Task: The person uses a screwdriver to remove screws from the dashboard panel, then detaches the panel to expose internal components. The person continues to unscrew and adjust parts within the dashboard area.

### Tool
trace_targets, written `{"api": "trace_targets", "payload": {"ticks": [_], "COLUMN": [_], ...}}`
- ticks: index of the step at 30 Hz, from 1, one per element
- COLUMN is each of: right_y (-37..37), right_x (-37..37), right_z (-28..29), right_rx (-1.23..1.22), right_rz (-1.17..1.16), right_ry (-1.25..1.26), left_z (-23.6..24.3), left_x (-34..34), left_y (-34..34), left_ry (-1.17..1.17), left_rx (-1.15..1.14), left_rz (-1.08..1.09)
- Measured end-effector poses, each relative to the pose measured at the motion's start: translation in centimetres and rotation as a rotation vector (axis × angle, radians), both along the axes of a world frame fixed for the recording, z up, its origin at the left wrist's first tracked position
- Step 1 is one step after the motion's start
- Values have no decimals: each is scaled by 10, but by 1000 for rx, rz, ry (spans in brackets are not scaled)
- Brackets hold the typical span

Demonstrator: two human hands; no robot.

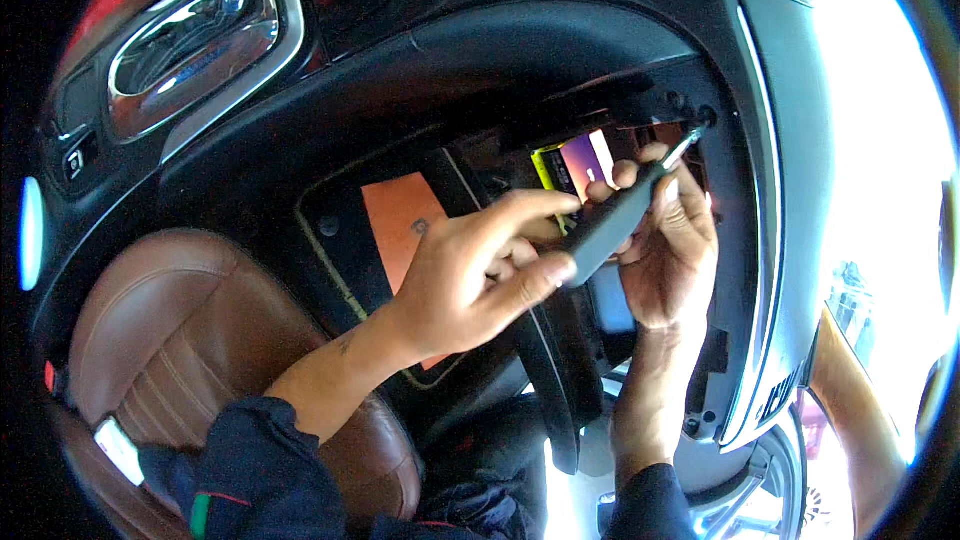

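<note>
Fingers [672,210] of our right hand [665,265] were clamped round the forward part of a black-handled screwdriver [618,225], close to its metal shaft [685,148]. Our left hand [450,270] met the rear end with its thumb; whether its other fingers gripped or merely curled nearby, we could not tell. The screwdriver slanted up and away to the right across the open dash, its tip near a dark recess [707,117] at the corner; whether the tip was seated, we could not make out.

We judged this to be fastener work. To do it well, we needed the shaft in line with the recess, the bit fully home before turning, steady pressure from the rear, and the front fingers off any spinning metal. A tilted bit could slip and mark the trim [757,90].

We were working inside a car rather than over a bench. Beyond our hands sat a yellow-edged box [543,170] with a purple face. An orange sheet [395,220] lay on the dark mat [335,205], and a brown seat [170,300] filled the lower left. A chrome-ringed door handle recess [195,65] stood at upper left, while strong light washed out the right.
</note>
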State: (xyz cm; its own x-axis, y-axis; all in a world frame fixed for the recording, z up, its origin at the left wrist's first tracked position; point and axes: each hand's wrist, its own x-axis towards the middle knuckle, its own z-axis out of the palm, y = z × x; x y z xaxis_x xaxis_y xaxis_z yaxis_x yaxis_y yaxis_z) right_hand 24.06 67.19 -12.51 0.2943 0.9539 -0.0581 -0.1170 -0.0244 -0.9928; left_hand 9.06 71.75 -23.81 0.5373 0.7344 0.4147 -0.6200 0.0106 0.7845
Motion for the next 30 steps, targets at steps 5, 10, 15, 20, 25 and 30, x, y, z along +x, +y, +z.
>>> {"api": "trace_targets", "payload": {"ticks": [5,10,15,20,25,30], "right_y": [9,25,34,45,41,44], "right_x": [-2,-5,-14,-20,-16,-34], "right_z": [-8,-11,-4,-10,-14,-19], "right_rx": [74,143,206,197,154,297], "right_rz": [-39,-92,-197,-265,-278,195], "right_ry": [57,219,281,211,151,563], "left_z": [-6,-4,3,10,17,16], "left_x": [7,8,3,-6,-11,-13], "left_y": [-3,0,11,8,9,0], "left_ry": [49,71,76,169,268,303], "left_rx": [334,345,716,669,731,689], "left_rz": [403,530,756,777,669,553]}}
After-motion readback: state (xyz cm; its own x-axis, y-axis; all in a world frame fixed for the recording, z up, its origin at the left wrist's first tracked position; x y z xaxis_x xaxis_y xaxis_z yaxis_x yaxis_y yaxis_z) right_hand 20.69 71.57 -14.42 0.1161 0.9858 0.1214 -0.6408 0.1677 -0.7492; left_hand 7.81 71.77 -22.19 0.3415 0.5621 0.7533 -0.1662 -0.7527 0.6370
